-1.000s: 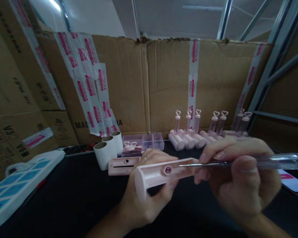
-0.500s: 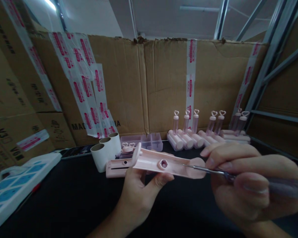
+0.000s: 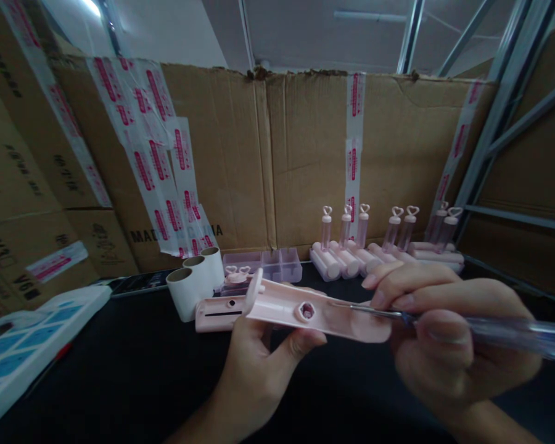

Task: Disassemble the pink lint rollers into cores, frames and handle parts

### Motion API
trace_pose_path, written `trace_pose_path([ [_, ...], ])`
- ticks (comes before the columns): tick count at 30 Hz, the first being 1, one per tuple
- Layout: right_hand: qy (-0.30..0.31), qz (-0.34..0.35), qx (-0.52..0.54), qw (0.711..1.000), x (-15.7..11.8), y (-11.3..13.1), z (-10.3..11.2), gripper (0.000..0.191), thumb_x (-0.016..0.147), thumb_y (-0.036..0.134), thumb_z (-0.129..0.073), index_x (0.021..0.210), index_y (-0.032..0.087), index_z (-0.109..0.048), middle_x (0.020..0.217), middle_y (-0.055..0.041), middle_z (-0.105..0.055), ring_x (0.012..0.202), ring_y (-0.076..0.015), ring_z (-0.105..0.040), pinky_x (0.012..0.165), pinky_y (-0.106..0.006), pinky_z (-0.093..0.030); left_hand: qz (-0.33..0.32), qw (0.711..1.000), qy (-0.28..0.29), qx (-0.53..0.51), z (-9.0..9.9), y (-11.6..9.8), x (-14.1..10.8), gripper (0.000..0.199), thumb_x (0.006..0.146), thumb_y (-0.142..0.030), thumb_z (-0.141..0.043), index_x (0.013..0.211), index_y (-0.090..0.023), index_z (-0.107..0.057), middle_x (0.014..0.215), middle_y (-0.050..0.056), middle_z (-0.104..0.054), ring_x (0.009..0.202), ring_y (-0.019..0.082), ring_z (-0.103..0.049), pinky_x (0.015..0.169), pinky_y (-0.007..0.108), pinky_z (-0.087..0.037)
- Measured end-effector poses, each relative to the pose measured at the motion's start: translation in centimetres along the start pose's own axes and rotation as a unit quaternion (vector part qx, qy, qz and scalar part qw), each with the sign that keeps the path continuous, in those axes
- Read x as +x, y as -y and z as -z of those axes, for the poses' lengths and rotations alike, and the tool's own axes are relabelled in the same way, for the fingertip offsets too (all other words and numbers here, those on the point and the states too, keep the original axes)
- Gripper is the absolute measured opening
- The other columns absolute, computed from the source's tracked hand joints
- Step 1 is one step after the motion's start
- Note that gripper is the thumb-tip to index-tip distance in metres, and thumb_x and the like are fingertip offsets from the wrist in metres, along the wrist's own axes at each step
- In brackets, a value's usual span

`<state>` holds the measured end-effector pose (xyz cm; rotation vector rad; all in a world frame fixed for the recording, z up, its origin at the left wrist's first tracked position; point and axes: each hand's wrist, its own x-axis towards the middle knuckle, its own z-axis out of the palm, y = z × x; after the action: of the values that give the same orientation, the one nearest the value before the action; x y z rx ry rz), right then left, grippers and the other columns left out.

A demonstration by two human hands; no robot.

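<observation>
My left hand (image 3: pixel 263 370) grips a pale pink half-round plastic shell (image 3: pixel 277 302) from below, its hollow side facing me. A raised ring around a hole (image 3: pixel 306 311) sits near the shell's middle. In my right hand (image 3: pixel 462 333) is a slim screwdriver (image 3: pixel 504 336) with a clear handle, pinched between thumb and fingers. Its thin metal tip points left, over the hollow of the shell to the right of the ring; whether it touches is unclear. Behind the shell's left end lies another pink piece (image 3: pixel 217 314) with a dark slot and a small hole.
White tubes (image 3: pixel 180 296) stand at the left, beside a clear divided box (image 3: pixel 247 262). At back right are several pink cylinders (image 3: pixel 326 262) and upright clear tubes with heart-shaped tops (image 3: pixel 361 231). A power strip (image 3: pixel 41 345) lies left; a cardboard wall (image 3: pixel 222 154) rises behind.
My right hand and the screwdriver have moved slightly left, bringing the tip nearer the ring. The shell's right end has dipped and shifted a little right.
</observation>
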<state>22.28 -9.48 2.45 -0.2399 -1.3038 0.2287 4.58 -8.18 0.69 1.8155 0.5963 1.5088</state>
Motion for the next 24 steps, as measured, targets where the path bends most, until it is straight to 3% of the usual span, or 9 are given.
trace_pose_path([
  [3, -0.056, 0.084, -0.017, 0.995, 0.4, 0.3, -0.7, 0.010, 0.091, 0.032, -0.072, 0.090, 0.023, -0.076, 0.065, -0.0021, -0.067, 0.061, -0.0222, -0.064, 0.063, -0.043, -0.060, -0.020, 1.000, 0.005, -0.002, -0.1, -0.1, -0.1, 0.026, 0.086, -0.041, -0.079, 0.105, -0.024, -0.074, 0.101, 0.004, -0.076, 0.093, 0.021, -0.072, 0.086, 0.031, -0.058],
  [7, -0.074, 0.022, -0.012, 0.997, 0.8, 0.7, -0.9, 0.016, 0.093, 0.036, -0.070, 0.085, 0.023, -0.075, 0.068, -0.0007, -0.066, 0.062, -0.0209, -0.067, 0.066, -0.044, -0.061, -0.001, 1.000, 0.008, -0.010, -0.1, 0.1, -0.6, 0.029, 0.083, -0.040, -0.082, 0.102, -0.023, -0.068, 0.096, 0.003, -0.071, 0.087, 0.021, -0.070, 0.080, 0.031, -0.057],
  [13, -0.065, 0.001, 0.008, 0.998, 0.8, 1.0, -1.0, 0.021, 0.095, 0.040, -0.068, 0.085, 0.022, -0.072, 0.069, 0.0001, -0.069, 0.054, -0.0191, -0.067, 0.062, -0.043, -0.063, 0.051, 0.998, 0.034, 0.006, 0.4, 0.2, -1.2, 0.035, 0.087, -0.046, -0.075, 0.111, -0.021, -0.066, 0.108, 0.009, -0.070, 0.102, 0.029, -0.067, 0.088, 0.040, -0.057],
  [18, -0.091, 0.004, 0.013, 0.996, -0.1, 0.9, -1.2, 0.027, 0.090, 0.048, -0.072, 0.081, 0.023, -0.074, 0.068, -0.0017, -0.069, 0.051, -0.0200, -0.065, 0.050, -0.045, -0.066, 0.024, 0.996, 0.089, 0.004, 0.7, -0.4, -1.3, 0.025, 0.098, -0.043, -0.061, 0.116, -0.025, -0.065, 0.111, 0.007, -0.070, 0.105, 0.027, -0.067, 0.094, 0.039, -0.055],
  [24, -0.105, 0.020, -0.009, 0.994, -0.6, 0.8, -1.4, 0.026, 0.091, 0.047, -0.071, 0.080, 0.023, -0.074, 0.060, 0.0005, -0.061, 0.050, -0.0205, -0.065, 0.040, -0.037, -0.060, 0.008, 0.988, 0.149, -0.029, 0.6, -1.3, -1.1, 0.033, 0.103, -0.041, -0.051, 0.132, -0.028, -0.057, 0.122, 0.008, -0.066, 0.113, 0.029, -0.065, 0.098, 0.042, -0.054],
])
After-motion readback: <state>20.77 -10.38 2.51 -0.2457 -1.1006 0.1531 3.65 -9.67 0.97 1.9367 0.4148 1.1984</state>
